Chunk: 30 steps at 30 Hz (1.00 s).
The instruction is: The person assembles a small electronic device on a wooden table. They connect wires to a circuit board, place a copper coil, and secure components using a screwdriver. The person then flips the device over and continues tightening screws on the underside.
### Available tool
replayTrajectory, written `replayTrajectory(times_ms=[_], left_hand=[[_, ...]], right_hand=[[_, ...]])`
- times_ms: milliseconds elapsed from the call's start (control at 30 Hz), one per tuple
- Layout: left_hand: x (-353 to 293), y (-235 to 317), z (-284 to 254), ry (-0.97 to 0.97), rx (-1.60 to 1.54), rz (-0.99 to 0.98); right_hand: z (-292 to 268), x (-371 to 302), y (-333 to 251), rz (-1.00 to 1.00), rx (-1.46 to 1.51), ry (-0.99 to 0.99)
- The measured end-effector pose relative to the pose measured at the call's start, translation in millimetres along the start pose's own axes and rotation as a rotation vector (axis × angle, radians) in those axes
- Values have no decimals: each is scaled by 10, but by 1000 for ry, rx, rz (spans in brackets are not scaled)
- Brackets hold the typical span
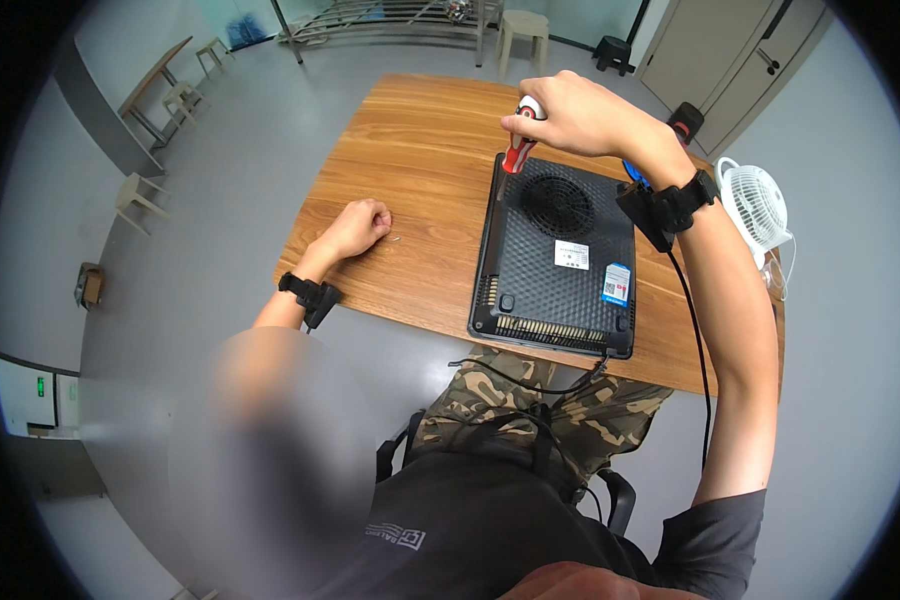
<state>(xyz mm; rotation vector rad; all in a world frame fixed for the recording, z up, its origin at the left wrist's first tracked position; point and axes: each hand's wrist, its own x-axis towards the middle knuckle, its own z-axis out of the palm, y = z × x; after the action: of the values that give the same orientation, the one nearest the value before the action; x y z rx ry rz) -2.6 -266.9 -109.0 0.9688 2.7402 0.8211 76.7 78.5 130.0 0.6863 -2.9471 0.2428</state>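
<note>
My right hand (577, 115) is wrapped round the red and white handle of a screwdriver (517, 158). The screwdriver stands nearly upright over the far left corner of a flat black appliance (540, 270), which lies bottom up and looks like an induction cooker. A round fan grille (558, 206), vent slots and stickers show on its underside. Whether the screwdriver's tip sits in a screw cannot be seen. To the left, my left hand (358, 227) rests on the table with its fingers curled in, hiding whatever they may hold. A tiny light-coloured piece (396, 239) lies beside it.
The wooden table (410, 140) carries a white fan (755, 205) at its right edge, with a blue thing and a black and red thing near my right forearm. A black cord (530, 385) hangs over the front edge above my lap. Stools (523, 40) stand beyond.
</note>
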Motion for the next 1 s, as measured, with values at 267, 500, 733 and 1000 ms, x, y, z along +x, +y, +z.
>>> replayTrajectory(times_ms=[267, 500, 733, 1000], left_hand=[[-77, 584, -155, 12, -477, -99], [-230, 1079, 242, -183, -769, -59], [-340, 1173, 482, -145, -683, -51], [-481, 1268, 575, -114, -705, -9]], right_hand=[[-39, -113, -132, -77, 87, 9], [154, -160, -426, -162, 137, -56], [231, -343, -617, -208, 146, -102], [172, -462, -724, -146, 108, -148]])
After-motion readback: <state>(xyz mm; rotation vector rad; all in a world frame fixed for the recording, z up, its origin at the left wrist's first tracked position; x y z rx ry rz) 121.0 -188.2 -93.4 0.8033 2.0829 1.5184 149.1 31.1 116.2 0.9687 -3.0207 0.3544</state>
